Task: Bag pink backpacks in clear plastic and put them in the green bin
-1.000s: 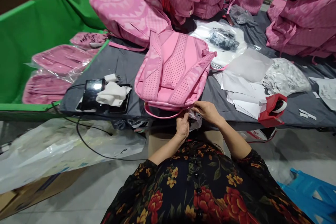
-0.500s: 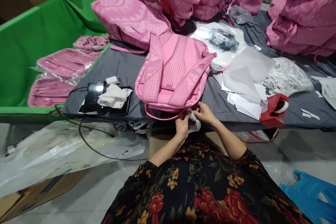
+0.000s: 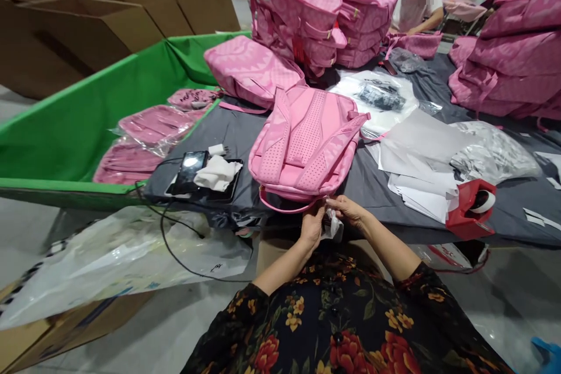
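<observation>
Head view: I see the pink backpack [image 3: 307,143] at the near edge of the grey table [image 3: 205,128]; just below, left hand [image 3: 311,228] and right hand [image 3: 349,211] pinch what seems crumpled plastic [image 3: 334,227].

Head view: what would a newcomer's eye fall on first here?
Probably the pink backpack, straps up, at the near edge of the table, with the left hand and right hand close together beside it, crumpled plastic seemingly in their grip. Then the tall stack of pink bags behind it, and the bright green bin at left, holding plastic-wrapped pink items.
</observation>
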Tool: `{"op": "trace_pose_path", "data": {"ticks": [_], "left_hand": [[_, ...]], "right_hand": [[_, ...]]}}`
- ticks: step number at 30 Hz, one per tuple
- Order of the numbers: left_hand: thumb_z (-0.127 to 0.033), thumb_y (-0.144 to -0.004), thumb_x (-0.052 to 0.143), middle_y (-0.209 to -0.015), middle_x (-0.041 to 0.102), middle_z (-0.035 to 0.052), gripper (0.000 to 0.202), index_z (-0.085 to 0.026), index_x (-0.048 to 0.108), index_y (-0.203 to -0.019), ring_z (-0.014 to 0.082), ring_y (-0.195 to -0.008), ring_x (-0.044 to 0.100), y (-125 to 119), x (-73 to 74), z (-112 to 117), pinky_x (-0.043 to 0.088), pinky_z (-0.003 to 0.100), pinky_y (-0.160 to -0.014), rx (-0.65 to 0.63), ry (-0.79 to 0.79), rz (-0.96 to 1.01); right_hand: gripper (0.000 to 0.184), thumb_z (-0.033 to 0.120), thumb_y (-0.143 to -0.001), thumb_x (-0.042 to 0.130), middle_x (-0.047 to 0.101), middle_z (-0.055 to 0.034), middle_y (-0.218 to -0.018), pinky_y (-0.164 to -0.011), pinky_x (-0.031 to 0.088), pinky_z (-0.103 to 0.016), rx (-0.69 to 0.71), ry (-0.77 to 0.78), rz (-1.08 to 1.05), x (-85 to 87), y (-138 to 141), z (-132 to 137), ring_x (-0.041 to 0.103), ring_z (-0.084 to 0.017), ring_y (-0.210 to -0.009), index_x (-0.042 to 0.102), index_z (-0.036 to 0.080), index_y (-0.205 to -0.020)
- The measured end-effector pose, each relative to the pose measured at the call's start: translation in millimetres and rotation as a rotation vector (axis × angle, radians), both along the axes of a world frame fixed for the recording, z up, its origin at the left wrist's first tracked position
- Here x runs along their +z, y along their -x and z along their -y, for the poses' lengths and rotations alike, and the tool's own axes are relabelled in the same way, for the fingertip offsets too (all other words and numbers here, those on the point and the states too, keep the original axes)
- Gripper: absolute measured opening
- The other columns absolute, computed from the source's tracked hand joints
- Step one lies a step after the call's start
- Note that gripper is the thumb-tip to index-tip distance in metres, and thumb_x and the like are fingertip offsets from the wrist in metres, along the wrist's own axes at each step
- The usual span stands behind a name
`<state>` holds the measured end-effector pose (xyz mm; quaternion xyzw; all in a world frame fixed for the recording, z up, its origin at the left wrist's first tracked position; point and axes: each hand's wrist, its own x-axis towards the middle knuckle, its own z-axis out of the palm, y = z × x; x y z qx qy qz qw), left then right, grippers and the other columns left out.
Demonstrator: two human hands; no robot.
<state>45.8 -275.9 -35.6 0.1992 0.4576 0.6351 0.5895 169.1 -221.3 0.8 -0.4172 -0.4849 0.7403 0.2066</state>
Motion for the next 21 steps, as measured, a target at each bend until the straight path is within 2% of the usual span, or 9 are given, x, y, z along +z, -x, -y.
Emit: {"op": "trace_pose_path", "data": {"ticks": [4, 6, 8, 10, 12, 14, 17, 19, 21], "left_hand": [[-0.052, -0.078, 0.081, -0.107, 0.079, 0.0107, 0.04, -0.021, 0.08, -0.103, 0.0273, -0.104, 0.073, 48.7, 7.4, 48.8, 0.055, 0.041, -0.097, -0.245, -0.097, -0.375], [-0.042, -0.087, 0.073, -0.099, 0.08, 0.0085, 0.02, -0.026, 0.082, -0.097, 0.0258, -0.095, 0.075, 85.5, 12.5, 79.1, 0.058, 0.038, -0.088, -0.296, -0.281, -0.664], [-0.028, -0.091, 0.067, -0.089, 0.08, 0.0045, 0.015, -0.031, 0.082, -0.092, 0.0225, -0.083, 0.075, 121.1, 22.1, 97.7, 0.058, 0.037, -0.085, -0.239, -0.535, -0.88], [-0.021, -0.091, 0.063, -0.088, 0.08, 0.0026, 0.021, -0.033, 0.081, -0.093, 0.0207, -0.081, 0.074, 148.6, 38.1, 91.9, 0.057, 0.034, -0.083, -0.102, -0.653, -1.035], [-0.024, -0.091, 0.065, -0.091, 0.079, 0.0029, 0.017, -0.031, 0.079, -0.095, 0.0206, -0.084, 0.073, 164.9, 59.9, 54.6, 0.056, 0.033, -0.083, 0.044, -0.637, -1.127], [-0.033, -0.087, 0.071, -0.094, 0.076, 0.0048, 0.017, -0.027, 0.077, -0.102, 0.0213, -0.086, 0.07, 170.8, 83.8, -11.5, 0.055, 0.033, -0.085, 0.141, -0.548, -1.151], [-0.04, -0.077, 0.079, -0.099, 0.07, 0.0079, 0.035, -0.02, 0.071, -0.105, 0.0223, -0.085, 0.066, 165.5, 114.9, -135.9, 0.053, 0.035, -0.086, 0.224, -0.294, -1.076], [-0.039, -0.066, 0.088, -0.102, 0.068, 0.0124, 0.044, -0.017, 0.067, -0.099, 0.0295, -0.104, 0.065, 156.4, 130.4, -211.0, 0.05, 0.04, -0.096, 0.259, -0.099, -1.055], [-0.033, -0.056, 0.093, -0.099, 0.068, 0.0159, 0.043, -0.018, 0.063, -0.083, 0.038, -0.122, 0.059, 148.9, 142.2, -265.0, 0.046, 0.044, -0.102, 0.209, 0.102, -0.976]], "right_hand": [[0.07, 0.084, -0.062, 0.075, 0.028, 0.0111, -0.039, -0.042, 0.011, -0.023, 0.036, 0.038, -0.055, -0.9, -21.7, 13.1, 0.016, -0.003, -0.038, 0.055, 0.018, -0.06], [0.071, 0.085, -0.063, 0.073, 0.035, 0.0097, -0.041, -0.042, 0.011, -0.023, 0.075, 0.017, -0.036, -1.9, -42.5, 25.9, 0.018, -0.004, -0.037, 0.064, 0.015, -0.072], [0.073, 0.086, -0.063, 0.071, 0.044, 0.0065, -0.046, -0.041, 0.015, -0.022, 0.162, 0.006, 0.026, -2.8, -66.3, 39.3, 0.024, -0.004, -0.038, 0.066, 0.014, -0.075], [0.07, 0.085, -0.061, 0.073, 0.048, 0.0048, -0.051, -0.043, 0.024, -0.022, 0.284, 0.016, 0.111, 0.2, -90.9, 48.2, 0.034, -0.006, -0.041, 0.062, 0.016, -0.072], [0.065, 0.08, -0.059, 0.077, 0.05, 0.0044, -0.055, -0.049, 0.032, -0.023, 0.389, -0.017, 0.231, 11.1, -114.5, 48.2, 0.042, -0.009, -0.048, 0.061, 0.018, -0.072], [0.058, 0.07, -0.06, 0.082, 0.052, 0.0038, -0.059, -0.053, 0.034, -0.024, 0.389, -0.163, 0.417, 30.9, -134.7, 38.0, 0.046, -0.012, -0.054, 0.066, 0.019, -0.082], [0.054, 0.06, -0.071, 0.078, 0.059, 0.0001, -0.067, -0.057, 0.035, -0.027, 0.143, -0.493, 0.726, 69.2, -148.1, 11.8, 0.051, -0.016, -0.061, 0.071, 0.019, -0.105], [0.051, 0.06, -0.081, 0.067, 0.061, -0.0021, -0.069, -0.059, 0.038, -0.029, -0.049, -0.657, 0.794, 92.3, -139.2, -4.6, 0.053, -0.018, -0.062, 0.07, 0.019, -0.111], [0.046, 0.058, -0.09, 0.057, 0.062, -0.0028, -0.069, -0.06, 0.038, -0.029, -0.107, -0.764, 0.751, 108.9, -117.8, -16.8, 0.053, -0.018, -0.062, 0.07, 0.02, -0.114]]}}
